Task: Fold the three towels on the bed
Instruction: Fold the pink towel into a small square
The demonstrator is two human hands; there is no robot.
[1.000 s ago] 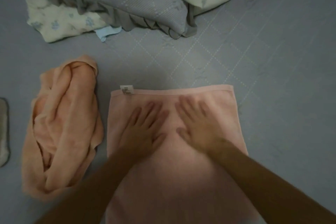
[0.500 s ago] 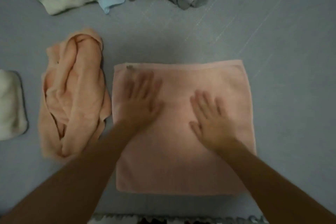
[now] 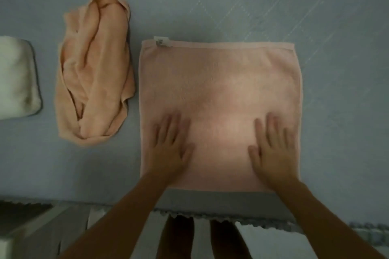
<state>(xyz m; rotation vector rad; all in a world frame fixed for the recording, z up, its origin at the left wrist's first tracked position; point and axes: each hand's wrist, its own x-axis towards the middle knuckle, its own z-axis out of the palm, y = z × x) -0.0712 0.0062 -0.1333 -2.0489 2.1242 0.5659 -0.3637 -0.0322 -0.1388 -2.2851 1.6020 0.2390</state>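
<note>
Head view, steeply down over bed

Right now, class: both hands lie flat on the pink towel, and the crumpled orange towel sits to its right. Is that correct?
Not quite. In the head view the left hand and right hand do lie flat on the pink towel, but the crumpled orange towel sits to its left, not its right.

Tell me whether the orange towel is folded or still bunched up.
Bunched up. The orange towel lies in a crumpled, twisted heap left of the flat pink towel.
</note>
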